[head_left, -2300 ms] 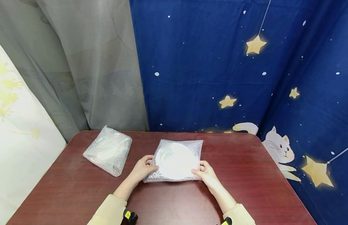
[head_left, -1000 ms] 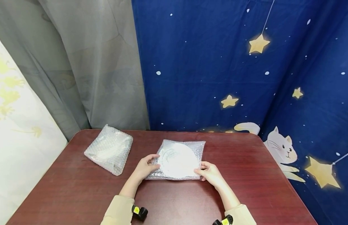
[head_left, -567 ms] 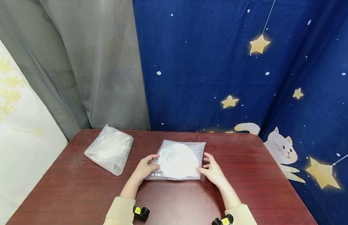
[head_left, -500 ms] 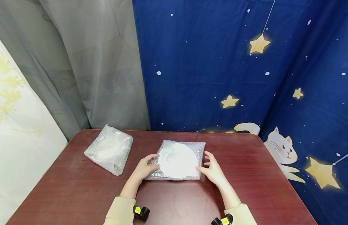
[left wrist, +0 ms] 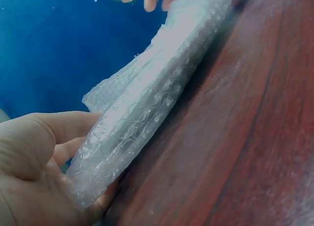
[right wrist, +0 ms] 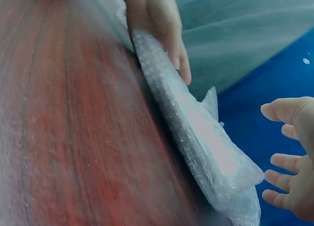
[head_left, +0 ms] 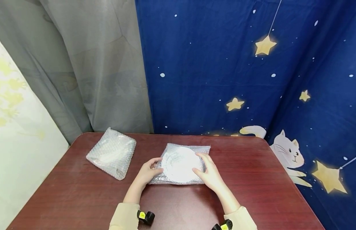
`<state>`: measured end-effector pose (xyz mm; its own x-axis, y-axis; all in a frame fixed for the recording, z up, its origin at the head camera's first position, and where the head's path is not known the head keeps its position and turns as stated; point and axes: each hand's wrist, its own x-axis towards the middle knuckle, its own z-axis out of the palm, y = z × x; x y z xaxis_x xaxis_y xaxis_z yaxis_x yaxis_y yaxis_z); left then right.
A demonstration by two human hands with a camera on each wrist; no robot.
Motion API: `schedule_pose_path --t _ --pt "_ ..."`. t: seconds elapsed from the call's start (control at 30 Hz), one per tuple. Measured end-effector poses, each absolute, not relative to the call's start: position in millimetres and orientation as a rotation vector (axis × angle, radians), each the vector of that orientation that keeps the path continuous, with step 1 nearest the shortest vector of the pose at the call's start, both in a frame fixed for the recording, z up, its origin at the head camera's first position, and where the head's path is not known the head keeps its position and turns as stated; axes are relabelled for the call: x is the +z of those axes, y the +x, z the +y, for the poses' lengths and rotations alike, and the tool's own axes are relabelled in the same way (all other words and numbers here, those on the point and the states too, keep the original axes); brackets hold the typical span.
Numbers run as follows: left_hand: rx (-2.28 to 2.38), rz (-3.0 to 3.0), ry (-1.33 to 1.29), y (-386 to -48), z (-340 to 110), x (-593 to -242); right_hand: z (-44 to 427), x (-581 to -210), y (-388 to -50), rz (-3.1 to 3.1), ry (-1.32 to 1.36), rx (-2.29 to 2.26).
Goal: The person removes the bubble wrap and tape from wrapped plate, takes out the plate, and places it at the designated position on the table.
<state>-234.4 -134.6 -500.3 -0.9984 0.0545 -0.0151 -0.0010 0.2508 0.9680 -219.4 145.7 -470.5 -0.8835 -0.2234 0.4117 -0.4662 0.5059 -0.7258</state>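
- Between the fingers of both hands, in the head view, we have the bubble-wrapped packet at the table; a bright round white shape shows through its film, too washed out for us to name.
- At the packet's left edge, in that view, our left hand has thumb and forefinger close to its border. Over the right part, our right hand reaches in with thumb and forefinger spread, some of the round shape lying between their tips.
- Well to the left of our left fingers, a second wrapped packet lies apart, touched by neither hand.
- Within the left fingers, in the left wrist view, the packet's end runs between digits on its upper side and fingertips half hidden beneath, so we read a pinch on the edge; how firm, we cannot tell. Right fingertips hang just beside the far end.
- Beside the right fingers, in the right wrist view, we see the packet's near end; these fingers are spread and pinch nothing, though we cannot tell whether any tip touches film. Its other end leads to our left fingers.
- From the right fingertips, as we judge it, the step is placing that hand on the packet while the left steadies it; the next move calls for light contact and an unmoving left pinch.
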Motion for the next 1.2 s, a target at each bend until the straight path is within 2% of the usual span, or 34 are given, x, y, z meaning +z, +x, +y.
schedule_pose_path --t 0.47,1.2 --pt "1.896 2.477 0.039 -233 -132 -503 134 -460 -231 -2.597 0.943 0.907" --pt "1.935 2.462 0.052 -231 -131 -506 113 -441 -240 -2.721 1.262 0.423"
